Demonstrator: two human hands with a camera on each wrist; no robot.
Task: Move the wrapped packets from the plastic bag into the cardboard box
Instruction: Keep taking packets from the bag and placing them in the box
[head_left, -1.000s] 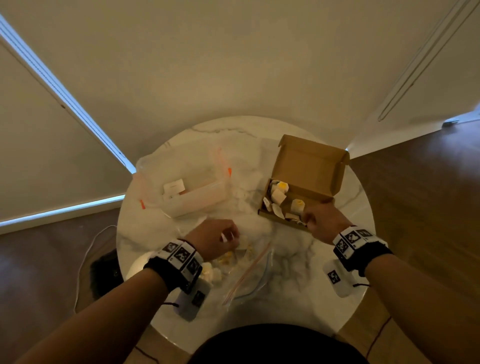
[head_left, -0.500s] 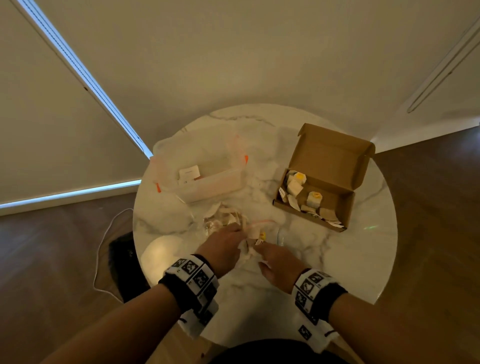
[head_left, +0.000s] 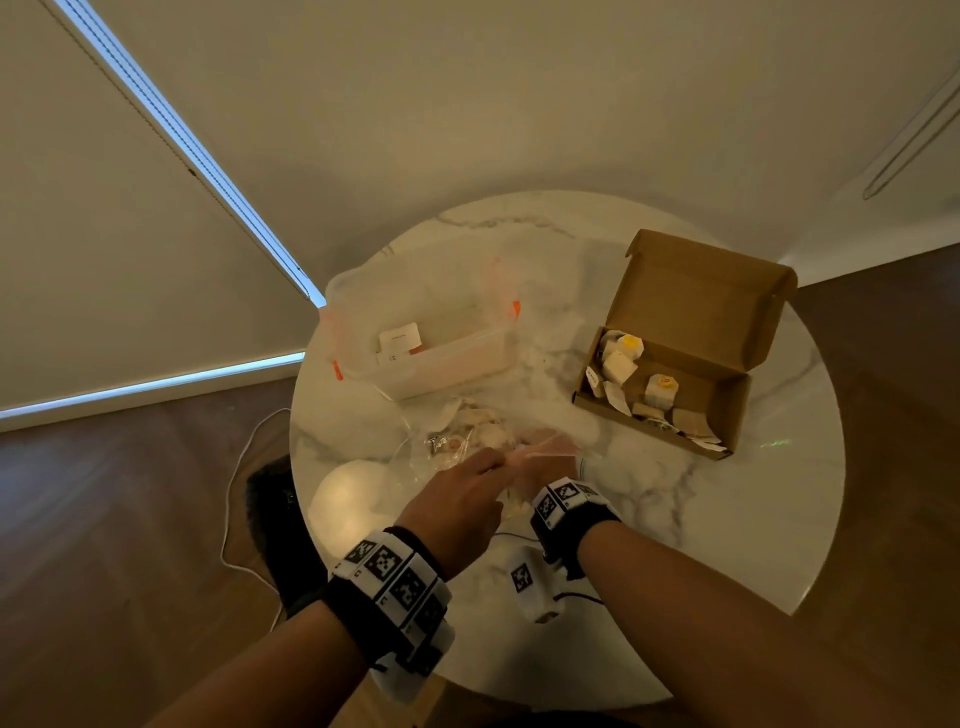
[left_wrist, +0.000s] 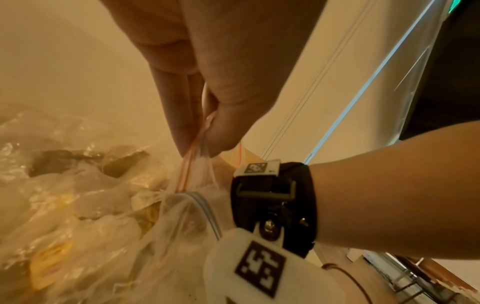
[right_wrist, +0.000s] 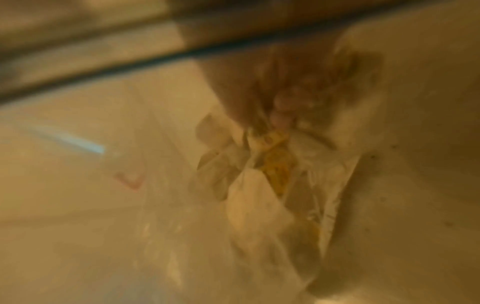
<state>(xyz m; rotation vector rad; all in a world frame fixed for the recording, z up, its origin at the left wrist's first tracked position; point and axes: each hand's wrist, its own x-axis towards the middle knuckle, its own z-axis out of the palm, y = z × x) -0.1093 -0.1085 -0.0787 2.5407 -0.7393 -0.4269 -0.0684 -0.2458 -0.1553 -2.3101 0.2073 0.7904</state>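
Observation:
A clear zip plastic bag lies at the middle of the round marble table, with several wrapped packets inside. My left hand pinches the bag's red-lined zip edge between thumb and fingers and holds the mouth up. My right hand reaches into the mouth. In the blurred right wrist view its fingers are among white packets, one with a yellow label; its grip is unclear. The open cardboard box sits at the right and holds several packets.
A clear plastic tub with orange clips stands behind the bag at the left. Walls close in behind the table. A white cable and a dark object lie on the wooden floor to the left.
My right hand left the cardboard box, swung left to the bag and went into its mouth. My left hand took hold of the bag's zip edge. The head view shifted.

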